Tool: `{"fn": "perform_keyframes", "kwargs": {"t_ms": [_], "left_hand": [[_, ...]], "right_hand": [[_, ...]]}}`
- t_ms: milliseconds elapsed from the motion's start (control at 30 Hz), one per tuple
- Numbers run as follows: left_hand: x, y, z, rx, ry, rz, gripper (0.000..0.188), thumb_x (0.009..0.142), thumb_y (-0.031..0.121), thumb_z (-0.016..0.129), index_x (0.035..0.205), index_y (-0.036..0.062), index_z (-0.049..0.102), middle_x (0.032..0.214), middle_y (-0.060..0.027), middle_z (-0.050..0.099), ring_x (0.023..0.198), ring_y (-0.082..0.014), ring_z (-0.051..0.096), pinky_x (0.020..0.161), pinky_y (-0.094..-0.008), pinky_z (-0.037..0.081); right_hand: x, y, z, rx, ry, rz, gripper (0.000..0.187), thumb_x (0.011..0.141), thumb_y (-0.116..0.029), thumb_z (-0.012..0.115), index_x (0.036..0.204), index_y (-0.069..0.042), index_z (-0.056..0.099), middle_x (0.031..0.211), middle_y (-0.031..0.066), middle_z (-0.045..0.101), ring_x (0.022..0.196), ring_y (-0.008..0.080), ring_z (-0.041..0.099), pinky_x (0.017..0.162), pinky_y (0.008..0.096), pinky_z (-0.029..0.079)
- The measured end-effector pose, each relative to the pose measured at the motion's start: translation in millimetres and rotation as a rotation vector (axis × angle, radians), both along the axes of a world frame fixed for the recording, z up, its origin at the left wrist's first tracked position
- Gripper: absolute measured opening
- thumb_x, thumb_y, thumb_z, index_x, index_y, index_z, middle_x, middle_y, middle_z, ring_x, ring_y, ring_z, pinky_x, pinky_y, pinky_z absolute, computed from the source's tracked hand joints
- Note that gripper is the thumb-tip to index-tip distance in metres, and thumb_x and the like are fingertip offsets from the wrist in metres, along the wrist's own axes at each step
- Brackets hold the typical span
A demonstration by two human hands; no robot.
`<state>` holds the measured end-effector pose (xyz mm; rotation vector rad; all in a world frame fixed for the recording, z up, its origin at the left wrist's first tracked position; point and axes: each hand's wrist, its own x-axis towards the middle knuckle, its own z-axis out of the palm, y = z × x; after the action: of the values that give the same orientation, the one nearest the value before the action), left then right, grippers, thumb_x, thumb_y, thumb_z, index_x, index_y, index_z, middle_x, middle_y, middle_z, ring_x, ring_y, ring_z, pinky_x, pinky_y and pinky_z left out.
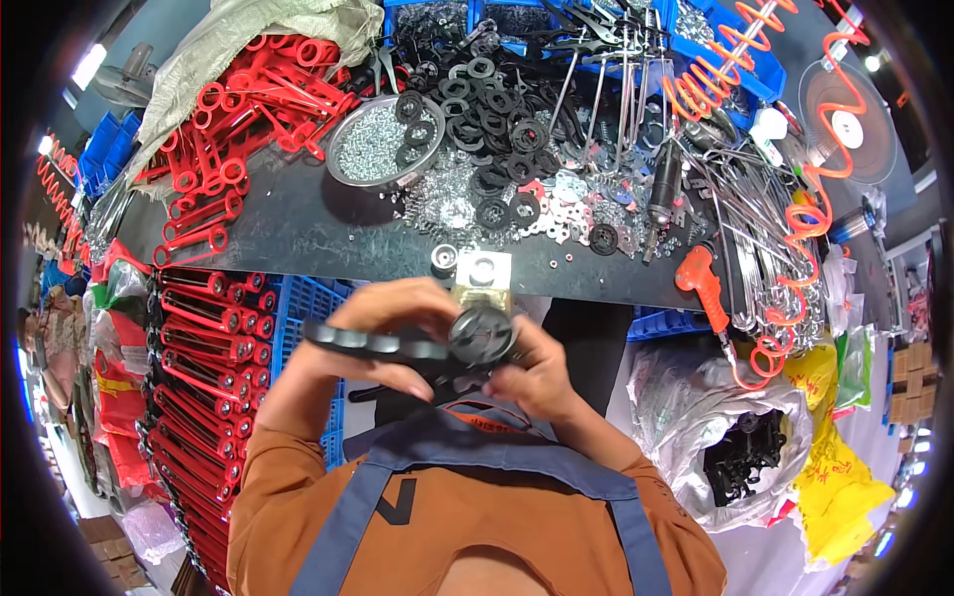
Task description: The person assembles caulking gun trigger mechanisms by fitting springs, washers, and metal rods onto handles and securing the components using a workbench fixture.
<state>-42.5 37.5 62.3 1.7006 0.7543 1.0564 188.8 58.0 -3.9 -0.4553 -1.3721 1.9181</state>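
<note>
A black handle (383, 345) with finger grooves and a round black head (481, 335) is held in front of my chest, close to the bench edge. My left hand (383, 310) wraps round it from the left, fingers over the far side and thumb on the near side. My right hand (537, 377) is closed at the right of the round head, its fingertips against the piece. Just beyond stands a small pale metal block (485, 268) with a round fitting on top. Left of the block sits a small ring-shaped metal part (443, 258).
On the bench (288, 223) lie red frames (224, 129), a bowl of small metal parts (343, 179), black rings (492, 99) and metal rods (765, 199). An orange-handled tool (701, 283) hangs on a coiled hose at right. Stacked red frames (204, 387) stand left; a white sack (686, 437) holds black parts.
</note>
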Motion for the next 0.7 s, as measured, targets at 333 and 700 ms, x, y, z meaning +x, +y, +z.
{"fn": "perform_keyframes", "kwargs": {"t_ms": [333,700], "left_hand": [[41.2,6.9,-29.7,-0.45,-0.338,0.251,0.025,0.088,0.02,0.061,0.1,-0.002,0.06,0.102,-0.0112,0.064,0.097,-0.0158,0.059,0.086,-0.0294,0.047],[55.2,-0.8,-35.4,-0.432,-0.311,0.304,0.02,0.088,0.016,0.062,0.099,-0.0002,0.058,0.101,-0.0078,0.063,0.094,-0.0112,0.057,0.082,-0.0267,0.045]], "right_hand": [[19.4,181.7,-60.4,1.118,-1.021,-0.703,0.013,0.077,-0.008,0.066,0.086,0.0,0.066,0.08,0.0143,0.057,0.076,0.0312,0.059,0.068,0.0385,0.05],[24.5,74.1,38.2,1.421,-0.292,-0.594,0.011,0.072,0.001,0.067,0.083,0.0,0.067,0.078,0.0074,0.055,0.061,0.0211,0.052,0.05,0.0327,0.043]]}}
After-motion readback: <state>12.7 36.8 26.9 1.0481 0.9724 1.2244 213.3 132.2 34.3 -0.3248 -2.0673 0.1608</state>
